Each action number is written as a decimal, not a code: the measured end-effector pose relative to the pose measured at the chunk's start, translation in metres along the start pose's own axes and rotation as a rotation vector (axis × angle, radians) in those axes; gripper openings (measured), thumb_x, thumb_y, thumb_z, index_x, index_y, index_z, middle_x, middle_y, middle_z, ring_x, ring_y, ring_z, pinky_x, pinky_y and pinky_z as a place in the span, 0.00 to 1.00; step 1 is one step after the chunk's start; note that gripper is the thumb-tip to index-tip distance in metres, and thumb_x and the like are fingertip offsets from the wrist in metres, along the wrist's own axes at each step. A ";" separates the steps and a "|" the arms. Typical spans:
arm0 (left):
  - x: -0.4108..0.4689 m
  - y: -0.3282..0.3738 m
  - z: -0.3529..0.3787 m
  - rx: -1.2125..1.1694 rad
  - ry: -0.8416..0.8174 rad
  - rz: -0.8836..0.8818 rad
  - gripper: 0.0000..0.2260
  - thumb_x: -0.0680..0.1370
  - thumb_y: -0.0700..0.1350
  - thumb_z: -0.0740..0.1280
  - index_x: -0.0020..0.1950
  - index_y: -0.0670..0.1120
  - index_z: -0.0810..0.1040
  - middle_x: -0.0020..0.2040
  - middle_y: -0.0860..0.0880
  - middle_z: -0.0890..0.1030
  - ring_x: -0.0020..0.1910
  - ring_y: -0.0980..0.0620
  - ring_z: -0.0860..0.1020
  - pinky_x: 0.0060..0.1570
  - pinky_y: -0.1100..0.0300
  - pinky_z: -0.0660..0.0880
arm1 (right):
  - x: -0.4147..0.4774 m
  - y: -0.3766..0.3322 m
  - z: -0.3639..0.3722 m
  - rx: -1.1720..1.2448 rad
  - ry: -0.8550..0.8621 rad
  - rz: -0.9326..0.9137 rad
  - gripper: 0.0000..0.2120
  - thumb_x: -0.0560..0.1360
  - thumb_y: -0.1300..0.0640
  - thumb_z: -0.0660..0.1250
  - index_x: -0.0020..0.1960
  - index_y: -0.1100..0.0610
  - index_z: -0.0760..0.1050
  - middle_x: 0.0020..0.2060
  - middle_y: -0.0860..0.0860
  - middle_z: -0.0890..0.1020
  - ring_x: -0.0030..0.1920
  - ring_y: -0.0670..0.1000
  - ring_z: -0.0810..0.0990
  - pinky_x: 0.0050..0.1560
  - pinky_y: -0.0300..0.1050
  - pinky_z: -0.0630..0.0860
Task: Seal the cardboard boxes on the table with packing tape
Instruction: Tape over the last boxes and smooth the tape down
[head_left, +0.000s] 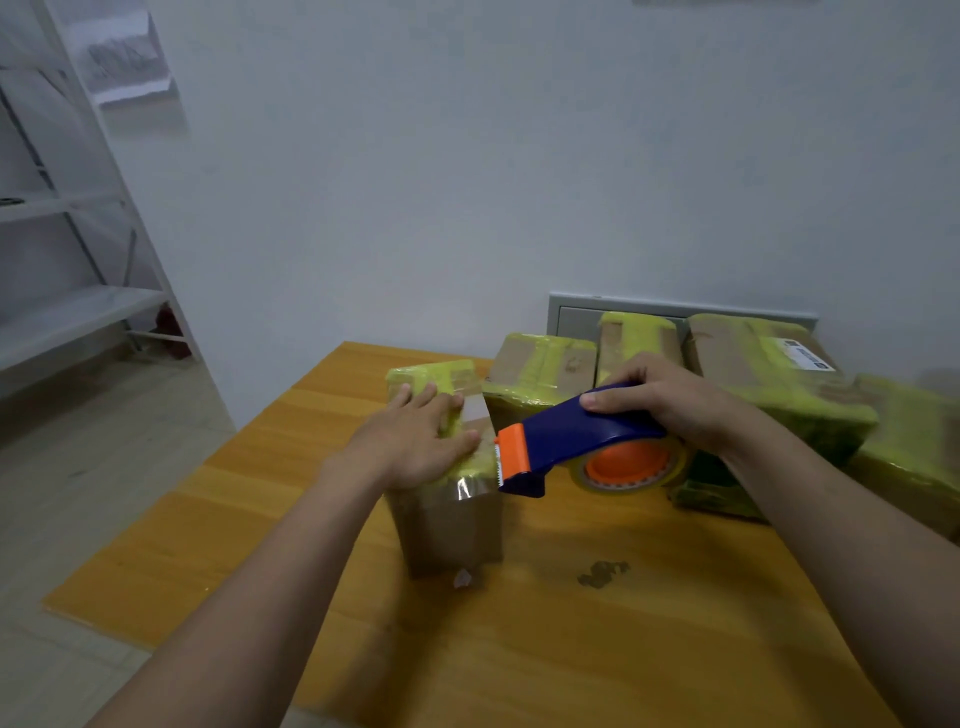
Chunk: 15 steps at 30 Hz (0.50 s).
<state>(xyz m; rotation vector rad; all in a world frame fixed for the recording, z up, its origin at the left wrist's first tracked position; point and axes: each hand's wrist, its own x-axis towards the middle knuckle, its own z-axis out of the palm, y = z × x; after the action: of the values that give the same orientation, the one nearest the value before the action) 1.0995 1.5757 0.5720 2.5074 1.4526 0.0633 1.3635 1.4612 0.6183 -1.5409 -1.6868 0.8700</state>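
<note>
Box: small cardboard box (447, 514) upright at the counter's (571, 649) 11 o'clock. Its top is wrapped in yellow-green tape, and a clear glossy strip folds over the near edge onto the brown front.
Left hand (415, 441): flat on the box top, fingers straight and close together, pressing.
Right hand (670, 400): fingers curled round the blue tape dispenser (571, 441), whose orange toothed end is at the box's 3 o'clock edge.
Tape roll (628, 465): yellowish, on an orange hub.
Other boxes (779, 374): yellow-green taped, crowded at 1 to 3 o'clock.

Cannot see much of the top of the near box (452, 525) beneath the left hand (415, 441). Cannot read the label (808, 354) on a far box (753, 358): too small. Lose the rightmost box (919, 447) past the right edge, and half the tape roll (678, 462) behind the dispenser (587, 431).
</note>
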 end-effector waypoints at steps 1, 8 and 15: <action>0.006 0.004 -0.002 -0.031 -0.012 -0.026 0.30 0.82 0.66 0.58 0.82 0.57 0.59 0.84 0.50 0.55 0.84 0.44 0.49 0.78 0.39 0.59 | 0.000 0.002 0.001 0.000 0.011 0.001 0.19 0.72 0.39 0.70 0.42 0.56 0.84 0.36 0.55 0.85 0.33 0.50 0.82 0.40 0.44 0.75; 0.015 0.025 0.024 0.001 0.164 -0.120 0.33 0.79 0.73 0.50 0.73 0.52 0.65 0.77 0.48 0.64 0.81 0.42 0.56 0.69 0.33 0.65 | -0.003 0.012 -0.002 0.037 0.013 0.005 0.21 0.71 0.40 0.69 0.45 0.59 0.83 0.39 0.56 0.86 0.36 0.53 0.83 0.39 0.41 0.77; 0.010 0.020 0.021 -0.019 0.132 -0.105 0.35 0.77 0.75 0.48 0.73 0.53 0.65 0.80 0.49 0.61 0.83 0.44 0.51 0.73 0.32 0.61 | -0.003 0.012 -0.012 0.154 -0.040 0.003 0.14 0.72 0.44 0.70 0.39 0.54 0.84 0.35 0.55 0.84 0.33 0.50 0.82 0.38 0.41 0.75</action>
<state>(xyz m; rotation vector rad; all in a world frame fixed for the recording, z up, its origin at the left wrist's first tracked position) 1.1246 1.5707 0.5551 2.4477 1.6240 0.2262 1.3806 1.4597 0.6145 -1.4318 -1.6061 1.0138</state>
